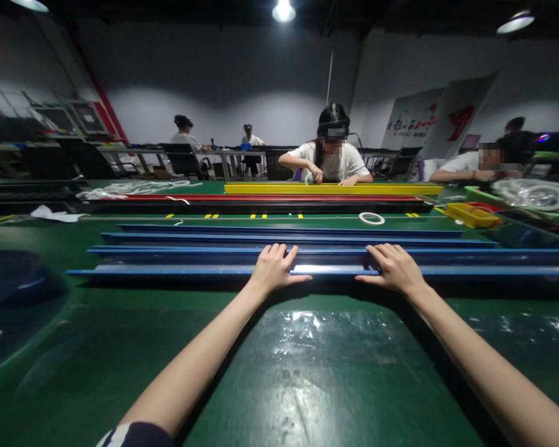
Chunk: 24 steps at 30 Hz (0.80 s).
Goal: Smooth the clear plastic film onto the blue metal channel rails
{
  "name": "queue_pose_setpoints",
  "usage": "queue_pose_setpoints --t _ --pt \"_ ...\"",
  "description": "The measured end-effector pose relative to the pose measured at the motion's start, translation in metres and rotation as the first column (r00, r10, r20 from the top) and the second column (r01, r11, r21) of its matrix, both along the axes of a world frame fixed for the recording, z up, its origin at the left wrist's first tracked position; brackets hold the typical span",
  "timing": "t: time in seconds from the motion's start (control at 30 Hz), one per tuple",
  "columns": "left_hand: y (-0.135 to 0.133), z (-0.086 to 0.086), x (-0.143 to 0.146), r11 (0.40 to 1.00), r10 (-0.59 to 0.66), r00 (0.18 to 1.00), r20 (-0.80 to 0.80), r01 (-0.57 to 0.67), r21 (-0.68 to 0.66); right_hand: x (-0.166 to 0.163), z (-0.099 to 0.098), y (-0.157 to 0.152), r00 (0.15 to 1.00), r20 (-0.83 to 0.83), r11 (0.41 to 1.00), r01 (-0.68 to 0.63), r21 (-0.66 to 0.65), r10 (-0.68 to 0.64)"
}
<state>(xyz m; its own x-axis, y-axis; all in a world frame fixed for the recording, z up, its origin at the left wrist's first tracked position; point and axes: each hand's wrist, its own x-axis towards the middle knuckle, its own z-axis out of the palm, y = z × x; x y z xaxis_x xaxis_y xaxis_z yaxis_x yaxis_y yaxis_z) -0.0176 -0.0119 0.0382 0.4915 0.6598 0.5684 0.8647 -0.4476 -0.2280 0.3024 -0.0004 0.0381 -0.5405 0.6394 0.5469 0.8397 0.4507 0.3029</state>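
Observation:
Both my arms reach forward over a green table [121, 323]. My left hand [274, 268] and my right hand [392, 267] rest on the nearest of several long blue rails [177, 270] that lie side by side across the table. On each hand the fingers curl over the rail's top and the thumb lies along its near edge, so both hands grip it. The two hands are a short way apart near the rail's middle. More blue rails [289, 238] lie just behind it.
Beyond lie a red rail [270, 198] and a yellow rail [330, 188], where a person [328, 158] in white works opposite. A white tape ring [371, 218], a yellow tray [472, 215] and coiled clear tubing [535, 194] sit right. Other people sit further back.

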Motion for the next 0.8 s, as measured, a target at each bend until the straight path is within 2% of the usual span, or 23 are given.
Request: queue_pose_setpoints --t 0.13,0.33,0.8 --pt "-0.001 -0.01 0.001 0.999 0.017 1.0 -0.02 -0.018 -0.031 -0.001 -0.012 -0.002 1.0 0.02 0.999 0.012 -0.032 -0.011" --pt "0.003 -0.015 -0.011 0.997 0.027 0.998 -0.048 -0.031 -0.074 -0.016 -0.023 0.0 0.999 0.035 0.995 0.036 -0.091 -0.033" --pt "0.016 -0.013 -0.045 0.986 0.07 0.997 -0.035 -0.075 -0.148 -0.056 -0.018 0.011 0.994 0.07 0.967 0.102 -0.232 -0.088"
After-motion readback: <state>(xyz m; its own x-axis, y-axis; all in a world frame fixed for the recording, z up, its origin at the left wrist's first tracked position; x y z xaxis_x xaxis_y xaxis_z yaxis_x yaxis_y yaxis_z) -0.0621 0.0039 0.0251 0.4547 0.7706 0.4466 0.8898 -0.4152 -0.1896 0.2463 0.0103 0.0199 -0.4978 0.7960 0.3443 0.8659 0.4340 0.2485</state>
